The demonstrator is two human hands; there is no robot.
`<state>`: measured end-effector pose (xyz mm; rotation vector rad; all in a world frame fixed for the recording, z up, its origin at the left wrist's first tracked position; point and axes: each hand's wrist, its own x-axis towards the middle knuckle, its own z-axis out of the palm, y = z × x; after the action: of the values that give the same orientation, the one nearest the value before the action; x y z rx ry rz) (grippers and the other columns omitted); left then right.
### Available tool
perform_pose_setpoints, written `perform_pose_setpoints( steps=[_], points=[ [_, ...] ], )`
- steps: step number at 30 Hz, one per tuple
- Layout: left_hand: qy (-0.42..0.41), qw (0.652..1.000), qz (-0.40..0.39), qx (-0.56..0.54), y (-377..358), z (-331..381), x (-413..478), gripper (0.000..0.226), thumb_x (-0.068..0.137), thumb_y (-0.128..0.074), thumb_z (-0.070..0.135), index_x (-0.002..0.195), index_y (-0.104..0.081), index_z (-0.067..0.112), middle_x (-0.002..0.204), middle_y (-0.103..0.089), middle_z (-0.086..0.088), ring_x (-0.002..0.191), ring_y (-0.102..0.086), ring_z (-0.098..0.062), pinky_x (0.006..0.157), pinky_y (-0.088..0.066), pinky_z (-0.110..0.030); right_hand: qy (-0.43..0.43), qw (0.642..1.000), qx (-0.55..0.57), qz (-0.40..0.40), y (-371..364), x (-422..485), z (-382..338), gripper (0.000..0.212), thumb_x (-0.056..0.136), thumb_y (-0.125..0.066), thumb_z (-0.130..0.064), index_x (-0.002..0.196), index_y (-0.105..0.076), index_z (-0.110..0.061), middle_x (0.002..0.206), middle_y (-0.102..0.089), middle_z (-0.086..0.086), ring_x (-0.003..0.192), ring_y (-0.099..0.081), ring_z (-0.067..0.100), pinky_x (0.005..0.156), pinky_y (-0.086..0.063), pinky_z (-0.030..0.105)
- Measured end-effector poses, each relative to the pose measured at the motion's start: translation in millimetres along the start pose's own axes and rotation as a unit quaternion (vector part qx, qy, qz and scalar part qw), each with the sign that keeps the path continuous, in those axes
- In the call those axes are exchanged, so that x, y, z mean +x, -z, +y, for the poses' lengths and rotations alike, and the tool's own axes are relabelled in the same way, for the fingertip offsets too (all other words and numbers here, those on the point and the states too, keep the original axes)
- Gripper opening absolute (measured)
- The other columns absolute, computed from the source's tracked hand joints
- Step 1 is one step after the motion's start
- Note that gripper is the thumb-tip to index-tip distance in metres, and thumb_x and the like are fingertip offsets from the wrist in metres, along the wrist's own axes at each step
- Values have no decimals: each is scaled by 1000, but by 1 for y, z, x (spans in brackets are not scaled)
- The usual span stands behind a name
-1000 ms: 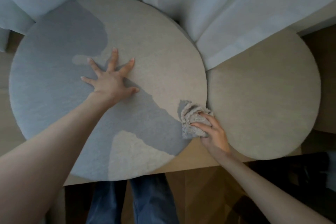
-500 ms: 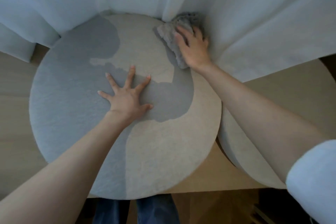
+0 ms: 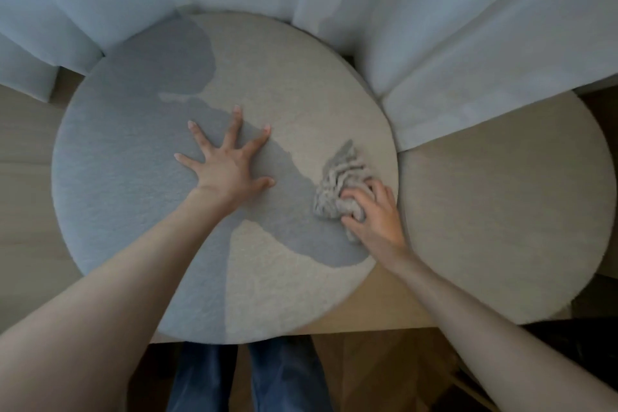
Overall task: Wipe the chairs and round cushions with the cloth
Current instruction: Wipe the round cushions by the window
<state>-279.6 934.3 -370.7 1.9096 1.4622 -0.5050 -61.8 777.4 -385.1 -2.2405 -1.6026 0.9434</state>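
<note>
- White curtains (image 3: 468,27) hang behind two round beige cushions.
- Left hand (image 3: 227,164) lies flat, fingers spread, on the larger round beige cushion (image 3: 284,77).
- Right hand (image 3: 374,214) clutches a crumpled grey cloth (image 3: 337,184) near its right rim.

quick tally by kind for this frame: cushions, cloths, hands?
Round cushions: 2 (cushion under the hands, second cushion)
Cloths: 1 (cloth)
Hands: 2 (left hand, right hand)
Total: 5
</note>
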Motion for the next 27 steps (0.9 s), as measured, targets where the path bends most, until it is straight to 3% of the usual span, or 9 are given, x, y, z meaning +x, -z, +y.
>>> perform_pose_setpoints(
  steps=[4,7,10,14,17,19,21,24,27],
  points=[
    [-2,1000,-8,-5,2,0,-3,86,82,-63,54,145,-5,56,154,28,15,135,30,-49,99,-2,-81,-63,996,47,-43,-10,-76,20,35,72,-76,-12,104,-66,-23,114,-42,-3,113,-44,20,90,-36,25],
    [-3,1000,-10,-9,3,0,-4,85,83,-63,54,145,-5,55,155,28,14,135,30,-49,100,-2,-80,-98,993,61,-38,-6,-101,19,36,70,-79,-9,100,-68,-25,108,-45,-6,102,-52,13,79,-38,10],
    [-3,1000,-7,-10,3,0,-5,86,82,-64,54,145,-7,55,155,28,14,135,30,-49,99,-3,-81,-102,992,63,39,9,-88,1,40,69,-80,-7,105,-68,-20,107,-48,-2,97,-52,11,79,-41,7],
    [-1,1000,-2,-10,1,-1,-2,86,82,-64,54,145,-6,56,155,27,15,136,30,-48,100,-2,-80,-23,986,83,140,35,3,-48,45,76,-75,-11,118,-64,-22,110,-47,1,96,-41,-5,83,-29,-4],
    [-1,1000,9,-4,-2,-2,0,85,81,-64,55,144,-6,57,155,27,16,135,29,-49,99,-3,-81,19,984,69,161,42,104,-82,51,79,-68,-23,129,-57,-24,119,-48,10,107,-48,11,90,-35,10],
    [-4,1000,17,0,-4,-3,2,85,81,-64,55,144,-7,56,155,26,16,135,29,-50,99,-4,-81,27,994,9,104,41,171,-99,60,80,-63,-33,138,-47,-28,129,-42,14,117,-49,29,100,-39,26],
    [-8,1000,28,1,-7,-5,3,85,81,-64,56,145,-7,56,155,25,16,135,29,-50,98,-4,-81,35,997,-62,36,35,219,-108,67,81,-57,-43,144,-39,-31,144,-34,14,128,-41,37,107,-35,37],
    [-17,999,36,1,-10,-6,4,86,81,-63,57,145,-5,56,156,25,15,135,30,-50,98,-1,-81,34,989,-143,30,21,237,-104,58,89,-51,-47,145,-37,-34,153,-28,9,131,-36,35,106,-29,32],
    [-25,999,38,9,-11,-7,3,87,81,-61,58,145,-3,55,155,27,13,134,31,-50,98,0,-81,70,988,-119,71,12,211,-91,55,86,-54,-42,140,-49,-31,150,-39,10,134,-39,28,107,-27,27]
  ],
)
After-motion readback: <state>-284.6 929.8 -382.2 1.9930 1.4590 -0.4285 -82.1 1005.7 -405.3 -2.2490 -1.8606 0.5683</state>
